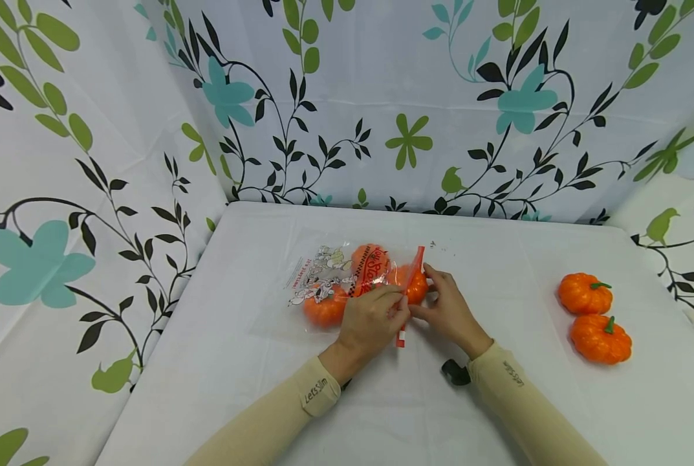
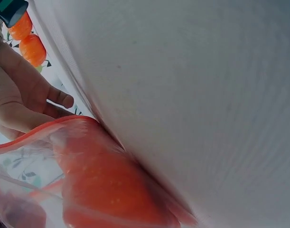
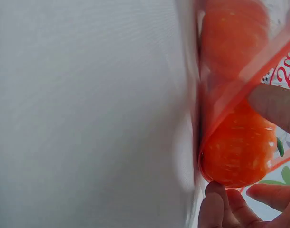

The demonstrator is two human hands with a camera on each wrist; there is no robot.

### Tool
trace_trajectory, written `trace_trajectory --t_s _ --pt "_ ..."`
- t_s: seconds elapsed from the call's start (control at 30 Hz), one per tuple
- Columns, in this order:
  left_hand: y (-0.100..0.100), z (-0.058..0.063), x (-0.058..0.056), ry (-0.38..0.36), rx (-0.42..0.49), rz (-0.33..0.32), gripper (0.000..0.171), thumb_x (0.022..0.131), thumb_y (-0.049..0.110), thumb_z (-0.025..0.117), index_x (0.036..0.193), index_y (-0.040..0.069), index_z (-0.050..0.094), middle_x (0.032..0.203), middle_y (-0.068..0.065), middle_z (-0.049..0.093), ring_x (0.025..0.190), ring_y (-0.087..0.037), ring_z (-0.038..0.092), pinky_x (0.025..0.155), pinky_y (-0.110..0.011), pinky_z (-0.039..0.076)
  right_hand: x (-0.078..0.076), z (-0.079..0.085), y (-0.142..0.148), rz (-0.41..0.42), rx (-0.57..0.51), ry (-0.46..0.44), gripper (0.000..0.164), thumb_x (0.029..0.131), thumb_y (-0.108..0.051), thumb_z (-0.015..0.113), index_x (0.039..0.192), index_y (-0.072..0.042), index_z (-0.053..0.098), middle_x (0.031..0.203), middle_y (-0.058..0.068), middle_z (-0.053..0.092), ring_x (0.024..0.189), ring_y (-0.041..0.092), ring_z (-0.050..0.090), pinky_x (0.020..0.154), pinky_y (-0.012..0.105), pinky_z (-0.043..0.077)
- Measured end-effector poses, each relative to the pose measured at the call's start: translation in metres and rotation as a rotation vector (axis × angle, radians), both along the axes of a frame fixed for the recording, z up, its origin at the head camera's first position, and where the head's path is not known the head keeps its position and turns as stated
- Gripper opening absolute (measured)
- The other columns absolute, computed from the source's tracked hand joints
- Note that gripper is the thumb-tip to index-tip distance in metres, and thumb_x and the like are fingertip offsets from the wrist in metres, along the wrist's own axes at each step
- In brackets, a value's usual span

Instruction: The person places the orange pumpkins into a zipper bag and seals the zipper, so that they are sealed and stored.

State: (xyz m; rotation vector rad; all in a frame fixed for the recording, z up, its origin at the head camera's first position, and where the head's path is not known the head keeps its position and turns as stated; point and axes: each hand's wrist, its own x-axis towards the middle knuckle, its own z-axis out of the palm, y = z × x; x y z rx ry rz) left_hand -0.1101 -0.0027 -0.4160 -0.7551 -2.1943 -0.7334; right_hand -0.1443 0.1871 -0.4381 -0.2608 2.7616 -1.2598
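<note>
A clear zip bag (image 1: 314, 272) with printed cartoon figures and a red slider edge lies on the table, with small orange toy pumpkins (image 1: 326, 307) inside. My left hand (image 1: 372, 323) pinches the bag's red edge near its mouth. Opposite it, my right hand (image 1: 448, 310) has its thumb and fingers around the end of another orange pumpkin (image 1: 418, 288) at the mouth. In the right wrist view, fingertips (image 3: 216, 202) touch this pumpkin (image 3: 239, 152), between the parted red edges. The right hand (image 2: 26, 90) shows behind the bag in the left wrist view.
Two more orange pumpkins (image 1: 599, 338) with green stems sit together on the right of the white-covered table (image 1: 498, 414). A dark camera (image 1: 456, 373) is at the right wrist. Leaf-patterned cloth (image 1: 335, 116) hangs behind the table and along its sides.
</note>
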Motion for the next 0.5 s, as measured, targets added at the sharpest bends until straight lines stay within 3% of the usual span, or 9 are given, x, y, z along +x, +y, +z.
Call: trace_trajectory --t_s 0.27,0.5 --pt "0.000 0.000 -0.001 -0.019 0.015 -0.006 0.009 0.085 0.009 0.074 0.090 0.003 0.079 0.096 -0.005 0.077 0.083 -0.013 0.074 0.070 -0.017 0.056 0.009 0.004 0.013 -0.021 -0.073 -0.018 0.088 0.088 -0.036 0.079 0.155 -0.001 0.033 0.151 0.019 0.039 0.125 0.038 0.054 0.099 0.052 0.050" --pt "0.001 0.001 0.000 -0.012 0.005 0.010 0.009 0.085 0.010 0.075 0.089 0.003 0.080 0.095 -0.005 0.077 0.083 -0.014 0.075 0.072 -0.018 0.056 0.018 0.006 0.020 -0.051 -0.106 -0.032 0.075 0.091 -0.032 0.076 0.151 -0.001 0.042 0.145 0.019 0.047 0.116 0.035 0.062 0.094 0.049 0.054"
